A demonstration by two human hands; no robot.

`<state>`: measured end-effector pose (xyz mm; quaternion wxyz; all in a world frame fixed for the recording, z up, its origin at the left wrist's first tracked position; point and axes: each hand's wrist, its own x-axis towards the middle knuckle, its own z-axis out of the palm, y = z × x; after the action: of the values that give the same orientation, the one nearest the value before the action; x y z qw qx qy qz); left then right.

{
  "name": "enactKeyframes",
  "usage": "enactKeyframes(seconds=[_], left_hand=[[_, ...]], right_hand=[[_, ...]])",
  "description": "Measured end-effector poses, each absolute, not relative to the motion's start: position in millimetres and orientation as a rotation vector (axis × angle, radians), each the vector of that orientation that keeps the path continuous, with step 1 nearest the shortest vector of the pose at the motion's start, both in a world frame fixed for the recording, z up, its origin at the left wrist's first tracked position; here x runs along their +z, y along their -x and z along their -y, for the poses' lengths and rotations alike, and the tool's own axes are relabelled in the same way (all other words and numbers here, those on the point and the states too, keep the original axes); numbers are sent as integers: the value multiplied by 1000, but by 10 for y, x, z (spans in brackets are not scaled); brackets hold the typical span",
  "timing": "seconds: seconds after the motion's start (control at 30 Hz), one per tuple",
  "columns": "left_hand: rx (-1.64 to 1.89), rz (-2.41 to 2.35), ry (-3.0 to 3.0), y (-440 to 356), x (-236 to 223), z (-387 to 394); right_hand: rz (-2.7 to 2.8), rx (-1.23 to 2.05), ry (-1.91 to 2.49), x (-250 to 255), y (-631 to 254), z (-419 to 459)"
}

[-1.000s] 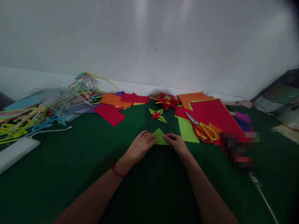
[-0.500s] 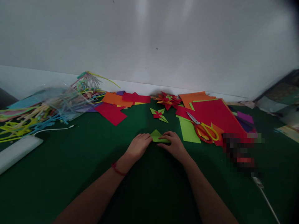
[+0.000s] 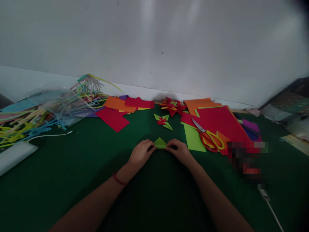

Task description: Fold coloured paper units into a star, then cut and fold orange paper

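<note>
A small folded piece of light-green paper (image 3: 160, 142) lies on the green tabletop with its point facing away from me. My left hand (image 3: 142, 153) pinches its left end between thumb and fingers. At the right end, my right hand (image 3: 179, 150) grips the paper in the same way. Just beyond it sits a small folded red-and-green paper star (image 3: 163, 121). Farther back is a layered red and orange paper flower (image 3: 173, 105). To the right, scissors (image 3: 209, 135) with orange and yellow handles rest on coloured sheets.
Red paper (image 3: 222, 122), a light-green sheet (image 3: 194, 138) and orange paper (image 3: 120, 104) lie toward the back. Pipe cleaners (image 3: 48, 112) are heaped at the left behind a white power strip (image 3: 16, 156). A white wall (image 3: 154, 48) borders the table. A blurred-out object with a cord (image 3: 272, 207) is at right.
My right fingers have moved from resting over the paper to pinching its right end. My left hand stays at the left end. The view has shifted slightly.
</note>
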<state>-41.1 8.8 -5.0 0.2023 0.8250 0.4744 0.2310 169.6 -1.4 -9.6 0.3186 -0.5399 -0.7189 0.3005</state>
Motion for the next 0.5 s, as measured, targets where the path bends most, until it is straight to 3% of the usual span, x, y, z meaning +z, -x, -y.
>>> enactKeyframes(seconds=[0.5], left_hand=[[521,-1387,-2393,306,15,-173]], right_hand=[[2031,621,1586,-4,-1645,13]])
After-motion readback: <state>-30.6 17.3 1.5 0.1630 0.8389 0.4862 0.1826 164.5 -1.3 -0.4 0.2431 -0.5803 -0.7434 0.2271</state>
